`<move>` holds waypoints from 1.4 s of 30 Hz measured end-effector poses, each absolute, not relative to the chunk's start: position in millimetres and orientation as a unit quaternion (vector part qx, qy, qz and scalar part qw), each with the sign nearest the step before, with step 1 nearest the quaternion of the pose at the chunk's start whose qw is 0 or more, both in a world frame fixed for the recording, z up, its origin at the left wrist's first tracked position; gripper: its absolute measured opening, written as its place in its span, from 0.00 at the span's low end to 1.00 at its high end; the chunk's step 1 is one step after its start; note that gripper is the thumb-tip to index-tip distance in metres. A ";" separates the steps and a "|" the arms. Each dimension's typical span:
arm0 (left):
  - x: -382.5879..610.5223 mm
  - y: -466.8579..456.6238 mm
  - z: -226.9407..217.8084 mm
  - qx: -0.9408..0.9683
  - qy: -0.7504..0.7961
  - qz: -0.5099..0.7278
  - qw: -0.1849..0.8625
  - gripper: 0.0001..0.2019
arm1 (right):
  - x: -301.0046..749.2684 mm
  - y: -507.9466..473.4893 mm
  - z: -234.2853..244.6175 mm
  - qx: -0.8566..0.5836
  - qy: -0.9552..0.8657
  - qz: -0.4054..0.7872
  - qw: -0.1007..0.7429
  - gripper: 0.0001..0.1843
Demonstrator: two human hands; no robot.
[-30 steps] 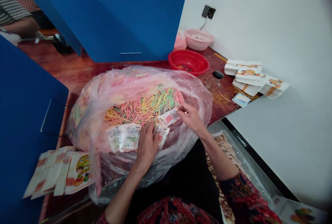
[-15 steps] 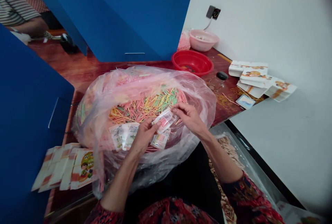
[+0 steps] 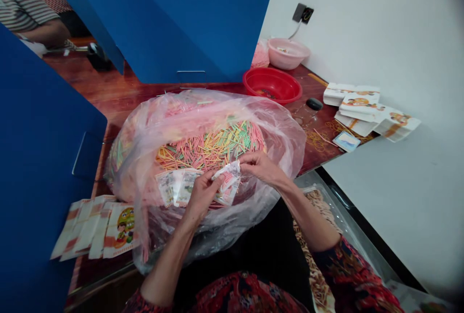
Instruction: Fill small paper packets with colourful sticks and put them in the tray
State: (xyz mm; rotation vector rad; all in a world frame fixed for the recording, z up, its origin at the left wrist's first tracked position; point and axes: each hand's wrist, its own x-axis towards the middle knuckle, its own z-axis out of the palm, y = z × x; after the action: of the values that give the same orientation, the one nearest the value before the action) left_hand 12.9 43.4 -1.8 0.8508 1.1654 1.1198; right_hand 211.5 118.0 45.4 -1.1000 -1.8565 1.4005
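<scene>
White-and-red printed sachet (image 3: 229,182) (light, limp, best taken by its edges), clamped between the fingers of the left hand (image 3: 205,198) and right hand (image 3: 261,168).

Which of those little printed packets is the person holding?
The crumpled packet pinched between the left hand and right hand; the other packets lie flat nearby.

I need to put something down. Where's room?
Bare wood shows behind the plastic bag, by the blue panel, and between the red basin and the paper packets. It's crowded by the rubber bands, black lid, left hand and right hand holding a packet.
</scene>
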 end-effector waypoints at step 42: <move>-2.8 26.1 4.3 0.371 0.525 0.518 0.565 0.19 | 162.5 90.5 8.2 -0.472 -0.546 0.530 0.446 0.13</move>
State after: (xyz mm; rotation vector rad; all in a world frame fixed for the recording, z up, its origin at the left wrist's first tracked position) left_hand -2.8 26.1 4.3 0.8720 1.2340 1.2179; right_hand 162.5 90.5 8.2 -1.1687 -1.3517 1.3130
